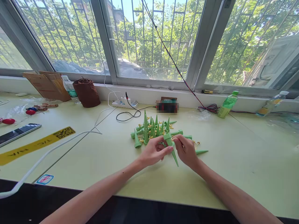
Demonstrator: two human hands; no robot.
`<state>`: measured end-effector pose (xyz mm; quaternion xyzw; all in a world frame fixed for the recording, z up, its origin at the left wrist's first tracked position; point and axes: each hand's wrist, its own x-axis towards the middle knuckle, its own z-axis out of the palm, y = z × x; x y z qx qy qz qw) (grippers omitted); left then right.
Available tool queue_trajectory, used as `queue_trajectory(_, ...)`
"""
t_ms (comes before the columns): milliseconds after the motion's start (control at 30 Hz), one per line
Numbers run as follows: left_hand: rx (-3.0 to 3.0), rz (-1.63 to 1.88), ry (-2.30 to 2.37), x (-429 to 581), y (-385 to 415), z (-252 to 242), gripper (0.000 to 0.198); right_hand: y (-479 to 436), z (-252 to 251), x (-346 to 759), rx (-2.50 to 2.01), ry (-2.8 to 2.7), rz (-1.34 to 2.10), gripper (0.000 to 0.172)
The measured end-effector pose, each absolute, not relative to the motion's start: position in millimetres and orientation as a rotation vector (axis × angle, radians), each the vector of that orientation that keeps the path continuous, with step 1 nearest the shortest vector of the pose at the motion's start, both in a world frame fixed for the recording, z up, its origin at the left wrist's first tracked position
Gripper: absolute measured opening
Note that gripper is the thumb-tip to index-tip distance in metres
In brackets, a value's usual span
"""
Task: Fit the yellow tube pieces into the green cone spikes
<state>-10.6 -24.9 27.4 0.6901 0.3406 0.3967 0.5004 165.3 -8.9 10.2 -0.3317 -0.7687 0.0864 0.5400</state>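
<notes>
My left hand (153, 151) is closed on a green plastic watering spike (172, 152), its wide capped end up and its point slanting down to the right. Close against the spike's upper side, my right hand (185, 149) has its fingers pinched together; what they hold is mostly hidden. Just behind both hands lies a pile of similar green spikes (153, 127), several of them standing point up, with small yellow pieces among them. One more spike (202, 151) pokes out to the right from behind my right hand.
On the left are a yellow label strip (37, 144), a phone (20, 133) and a white cable (58, 147). A power strip (125, 104), a brown bag (86, 92) and a cardboard box (46, 85) stand along the window wall. Bottles, including a green one (227, 105), are at the right.
</notes>
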Motion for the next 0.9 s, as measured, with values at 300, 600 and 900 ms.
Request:
queue_trajectory(300,2.037,1.201,0.972,-9.4,-22.8,16.1,0.021,-13.2,14.8,162.1,-0.791,-1.847,0.218,0.037)
queue_trajectory(600,2.064,1.224,0.927,-6.8,-23.5,17.5,0.021,-11.8,11.0,163.3,-0.824,-1.837,0.299,0.040)
queue_trajectory(900,1.869,1.080,0.887,-7.7,-27.9,26.1,0.057,-10.2,5.2,164.7,-0.867,-1.745,0.375,0.041)
